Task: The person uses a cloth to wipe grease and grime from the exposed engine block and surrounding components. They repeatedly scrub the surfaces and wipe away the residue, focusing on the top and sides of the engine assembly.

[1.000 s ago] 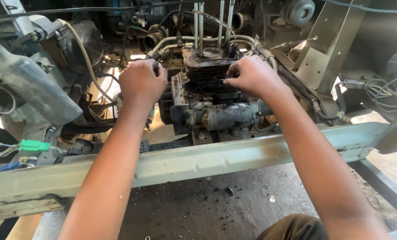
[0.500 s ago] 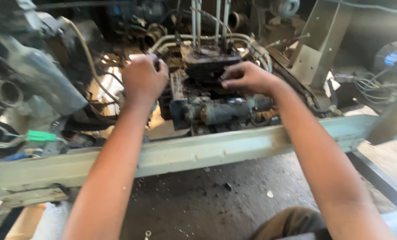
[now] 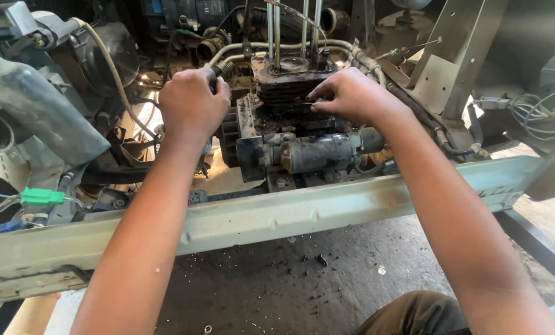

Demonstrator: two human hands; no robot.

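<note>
- Your left hand [image 3: 192, 102] is clenched in a fist around a small part at the left edge of the finned engine block [image 3: 290, 93]; the part itself is hidden
- Your right hand [image 3: 352, 94] pinches the block's right fins
- The block sits behind the pale frame rail [image 3: 277, 214], hoses [image 3: 246, 49] crowding close behind

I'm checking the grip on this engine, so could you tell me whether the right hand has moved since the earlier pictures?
No. The right hand stays on the right side of the finned cylinder block, fingers at the fins, just as before; only the camera has shifted.
</note>
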